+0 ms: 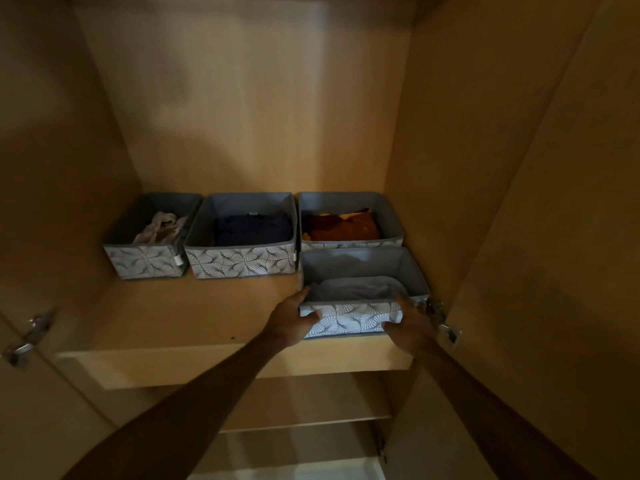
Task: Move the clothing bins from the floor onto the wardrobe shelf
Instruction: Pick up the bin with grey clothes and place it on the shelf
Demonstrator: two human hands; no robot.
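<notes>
A grey patterned fabric bin [360, 268] holding a folded grey garment rests on the wardrobe shelf [194, 317] at the front right. My left hand [291, 320] grips its front left corner and my right hand [412, 323] grips its front right corner. Behind it stand three similar bins in a row: a left bin [147, 261] with a pale garment, a middle bin [242, 261] with dark navy clothes, and a right bin [391, 216] with orange-brown clothes.
The wardrobe's side walls rise close on both sides. An open door with a metal hinge [446, 327] is right beside my right hand, and another hinge [27, 337] sits at the left. Lower shelves [304, 422] show beneath. Bare shelf lies front left.
</notes>
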